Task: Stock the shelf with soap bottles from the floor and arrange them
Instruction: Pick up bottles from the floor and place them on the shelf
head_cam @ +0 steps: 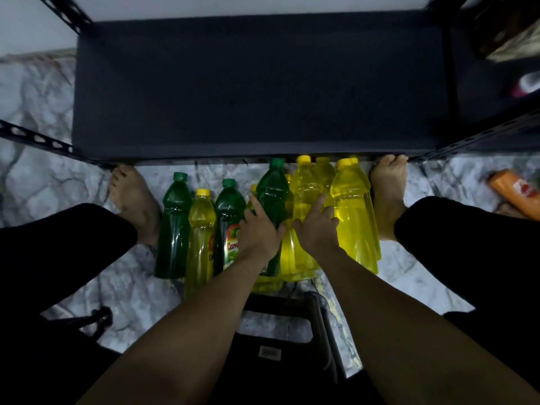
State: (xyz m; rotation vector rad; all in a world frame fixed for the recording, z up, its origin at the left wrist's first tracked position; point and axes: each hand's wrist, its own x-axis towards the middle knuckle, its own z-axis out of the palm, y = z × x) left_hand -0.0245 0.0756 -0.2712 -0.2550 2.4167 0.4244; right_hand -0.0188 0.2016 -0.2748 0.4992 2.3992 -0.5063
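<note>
Several green and yellow soap bottles stand on the marble floor between my bare feet, just in front of the dark shelf board (260, 92), which is bare. My left hand (260, 229) wraps around a tall green bottle (273, 191) in the middle of the group. My right hand (317, 226) rests on a yellow bottle (305, 185) beside it, forefinger stretched out and fingers apart. A large yellow bottle (355, 217) stands at the right end. Another green bottle (174, 220) stands at the left end.
Black perforated shelf posts (35, 138) rise at both front corners. An orange packet (517, 191) lies on the floor at the right. A black stool (280, 340) sits under me. My feet (133, 197) flank the bottles. A neighbouring shelf at the right holds blurred goods.
</note>
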